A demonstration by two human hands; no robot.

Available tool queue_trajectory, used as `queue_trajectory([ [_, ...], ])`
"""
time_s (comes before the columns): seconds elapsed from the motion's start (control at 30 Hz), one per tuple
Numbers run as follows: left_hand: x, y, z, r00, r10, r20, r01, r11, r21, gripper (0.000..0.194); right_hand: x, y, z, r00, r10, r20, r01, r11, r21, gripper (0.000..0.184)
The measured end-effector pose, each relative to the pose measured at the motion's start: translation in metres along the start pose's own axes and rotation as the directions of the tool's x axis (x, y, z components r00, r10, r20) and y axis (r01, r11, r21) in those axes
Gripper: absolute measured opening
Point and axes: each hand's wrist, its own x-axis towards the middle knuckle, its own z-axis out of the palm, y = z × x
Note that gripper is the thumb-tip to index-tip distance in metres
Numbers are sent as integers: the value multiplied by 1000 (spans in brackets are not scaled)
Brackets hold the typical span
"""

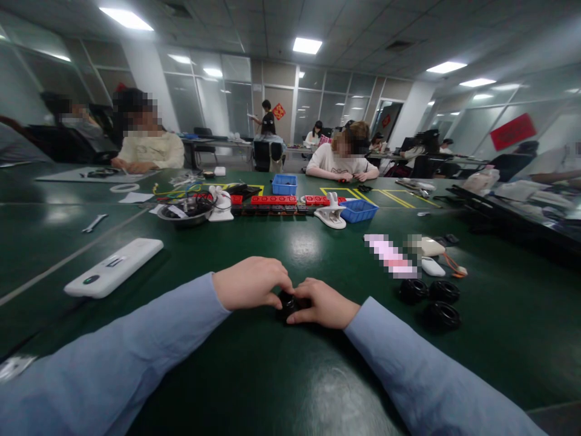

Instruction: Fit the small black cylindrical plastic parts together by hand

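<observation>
My left hand (254, 283) and my right hand (322, 304) meet low over the green table, closed from both sides on one small black tyre-like piece (285, 306). The left thumb and fingers grip its left and top, while the right thumb lies along its near side. My fingers cover much of the piece, so its full shape is hidden. To the right of my right hand lie three similar black tyre-like rings (443, 315), each with a round hole in the middle.
Left on the table (218, 375) are a white power bank (113, 266) and a wrench (95, 223). Ahead stand a red strip (273, 200), white clamps (332, 212), a dark bowl (184, 218) and blue bins (358, 210). A white case (433, 267) lies right. People sit beyond.
</observation>
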Motion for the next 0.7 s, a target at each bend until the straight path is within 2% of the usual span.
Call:
queue_trajectory([
  [0.3,1,8,1,998,-63,-7,63,996,70,24,0,0,0,1000,7,9,-8,1000,23,31],
  [0.7,3,5,5,997,-71,-23,72,997,28,23,0,0,0,1000,3,6,-3,1000,27,29],
])
